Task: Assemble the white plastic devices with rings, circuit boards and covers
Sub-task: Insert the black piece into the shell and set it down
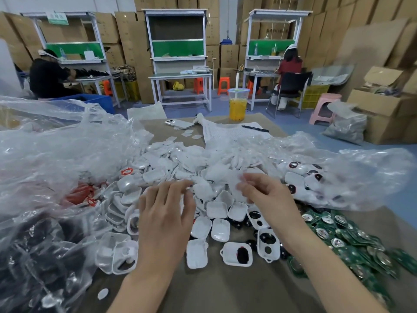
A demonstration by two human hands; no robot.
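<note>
On the table, a clear bag holds red rings; left hand fingers apart, right hand fingers blurred, unclear.

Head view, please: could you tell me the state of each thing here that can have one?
left hand, open, fingers spread over the white shells.
right hand, fingers blurred, grip unclear.
drink cup, upright, lidded, partly full.
phone, lying face down.
pen, lying on the paper sheet.
circuit boards, loose heap.
red rings, inside a clear plastic bag.
</note>
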